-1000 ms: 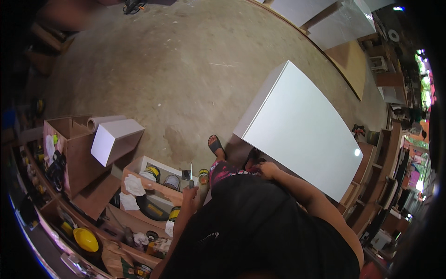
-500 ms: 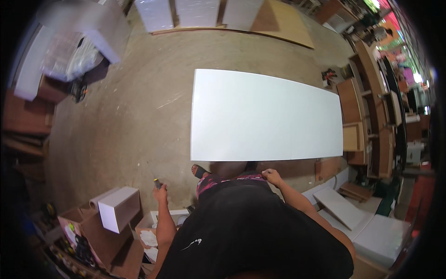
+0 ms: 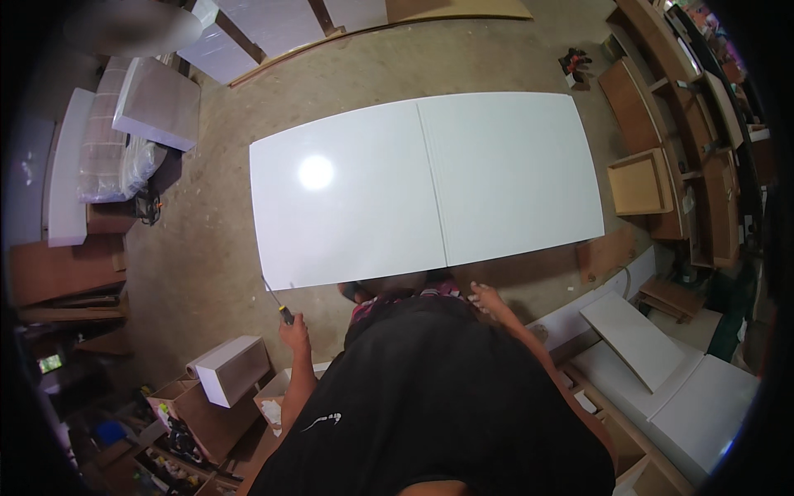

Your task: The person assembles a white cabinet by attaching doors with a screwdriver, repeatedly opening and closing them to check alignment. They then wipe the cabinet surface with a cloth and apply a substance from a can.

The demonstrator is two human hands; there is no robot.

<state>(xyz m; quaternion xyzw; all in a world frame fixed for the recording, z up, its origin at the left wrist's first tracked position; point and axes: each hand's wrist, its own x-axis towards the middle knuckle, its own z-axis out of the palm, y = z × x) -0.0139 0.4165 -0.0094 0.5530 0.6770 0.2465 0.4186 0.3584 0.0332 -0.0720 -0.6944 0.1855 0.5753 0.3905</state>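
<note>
My left hand (image 3: 294,332) is closed around the black-and-yellow handle of a screwdriver (image 3: 285,314). Its thin shaft points up and away, the tip beside the near left corner of a large white cabinet-like piece (image 3: 356,223). A dark seam divides that piece's glossy top into two parts, and a bright reflection shines on the left part. Near my right thigh, below the white piece's near edge, hangs my right hand (image 3: 488,301); its fingers are loosely apart with nothing seen in them.
Wrapped white cabinets (image 3: 273,33) line the far side. A small white box (image 3: 234,370) rests on a brown wooden box (image 3: 186,413) at lower left. Wooden shelving (image 3: 695,157) stands along the right. A loose white panel (image 3: 633,341) leans over white boards at lower right.
The view has shifted, and the white piece now reaches farther left, with its seam showing. The screwdriver tip is now by its near left corner. My right hand's fingers have loosened.
</note>
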